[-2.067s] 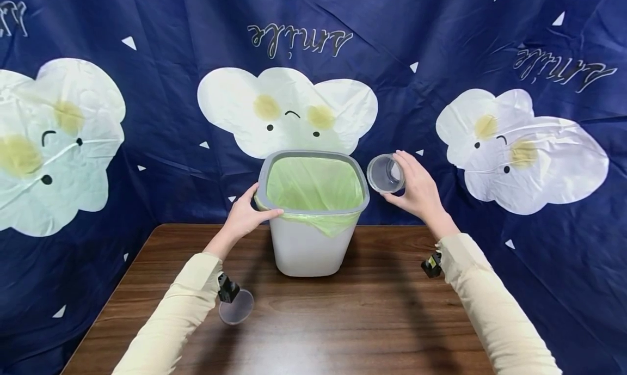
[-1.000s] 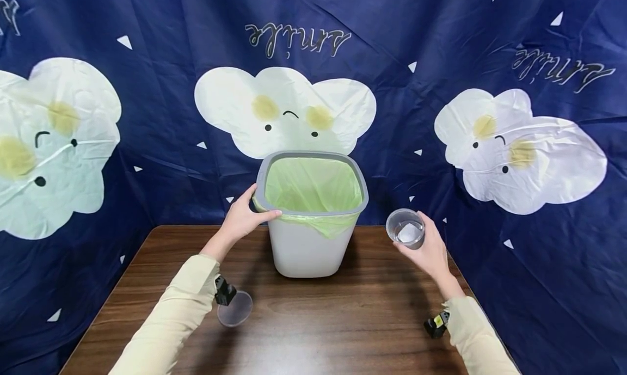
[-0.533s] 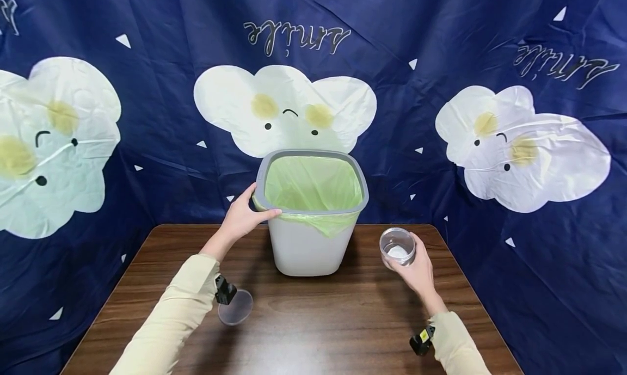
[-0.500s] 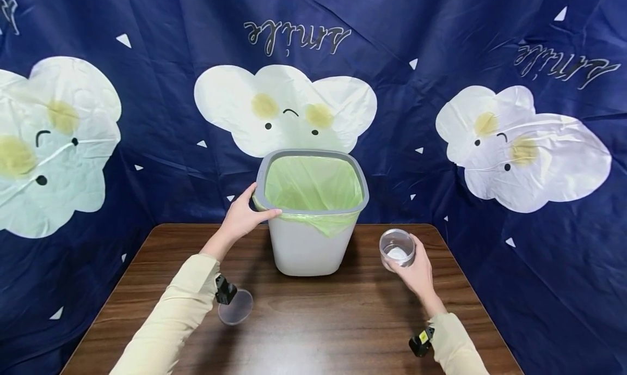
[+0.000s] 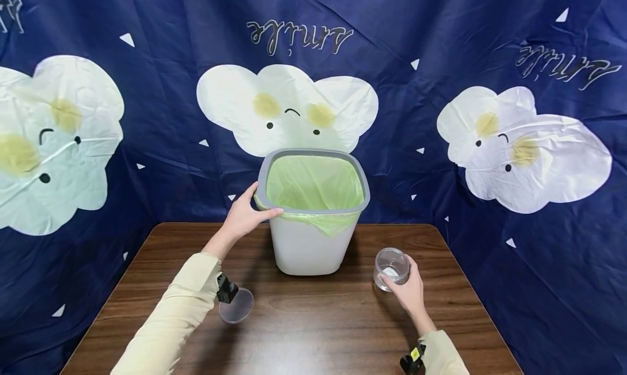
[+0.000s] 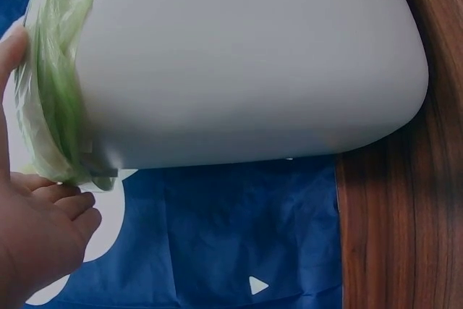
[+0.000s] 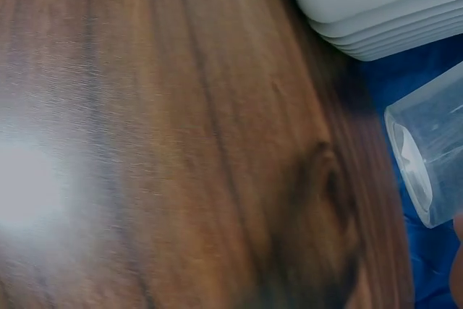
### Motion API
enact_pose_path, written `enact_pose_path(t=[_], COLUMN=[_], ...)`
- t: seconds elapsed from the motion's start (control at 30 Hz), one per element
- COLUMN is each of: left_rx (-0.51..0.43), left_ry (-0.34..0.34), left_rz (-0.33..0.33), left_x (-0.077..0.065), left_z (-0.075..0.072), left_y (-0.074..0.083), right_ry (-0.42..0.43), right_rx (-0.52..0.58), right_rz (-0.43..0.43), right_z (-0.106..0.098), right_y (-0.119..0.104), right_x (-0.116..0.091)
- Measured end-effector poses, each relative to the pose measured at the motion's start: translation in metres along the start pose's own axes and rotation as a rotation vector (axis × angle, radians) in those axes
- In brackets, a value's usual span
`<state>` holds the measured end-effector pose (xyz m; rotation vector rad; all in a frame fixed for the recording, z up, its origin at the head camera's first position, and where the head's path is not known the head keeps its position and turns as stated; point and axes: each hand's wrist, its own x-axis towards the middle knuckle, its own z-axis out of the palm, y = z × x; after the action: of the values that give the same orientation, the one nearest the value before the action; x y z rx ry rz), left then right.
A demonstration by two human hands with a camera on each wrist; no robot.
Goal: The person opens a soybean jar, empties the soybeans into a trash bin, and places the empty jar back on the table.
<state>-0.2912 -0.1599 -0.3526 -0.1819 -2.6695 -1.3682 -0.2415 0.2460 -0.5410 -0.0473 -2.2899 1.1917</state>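
now left hand [image 5: 243,218] grips the bin [image 5: 313,244] rim; right hand [image 5: 409,294] holds a clear jar [image 5: 391,268].

White bin [image 5: 308,250] with green liner [image 5: 313,187] at centre of wooden bench [image 5: 313,331], toward 12 o'clock. Left hand [image 5: 245,217] at 9 o'clock of bin, thumb over grey rim [image 5: 362,187], fingers curled round the corner. Right hand [image 5: 409,293] at 4 o'clock of bin, gripping clear jar [image 5: 391,268], upright, at or just above the bench, white residue inside. Translucent round lid [image 5: 237,312] at 7 o'clock, partly under left sleeve [image 5: 171,326]. Navy cloud-print backdrop [image 5: 441,37] behind.
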Motion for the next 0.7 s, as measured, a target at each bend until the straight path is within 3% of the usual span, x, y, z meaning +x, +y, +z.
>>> enact_pose_path(t=[0.7], left_rx=[0.019], left_ry=[-0.01], left_rz=[-0.018], left_x=[-0.001], left_z=[-0.001], left_y=[0.002], right_ry=[0.011], right_rx=[0.064], right_rz=[0.078], right_z=[0.024], right_y=[0.02], right_x=[-0.039])
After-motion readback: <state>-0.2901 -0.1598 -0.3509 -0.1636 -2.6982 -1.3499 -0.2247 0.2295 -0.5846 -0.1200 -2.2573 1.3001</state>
